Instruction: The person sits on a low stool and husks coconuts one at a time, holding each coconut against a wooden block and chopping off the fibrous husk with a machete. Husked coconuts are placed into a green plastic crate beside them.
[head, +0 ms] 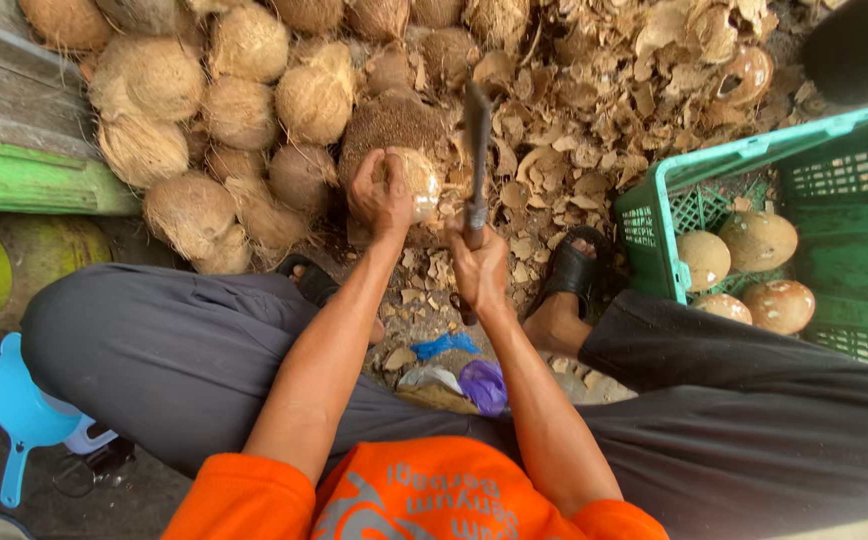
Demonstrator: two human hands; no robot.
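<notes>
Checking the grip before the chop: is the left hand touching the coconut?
Touching. The head view shows the left hand pressed over the coconut, fingers wrapped on its top.

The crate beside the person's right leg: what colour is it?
Green, a slatted plastic crate, shown in the head view.
</notes>
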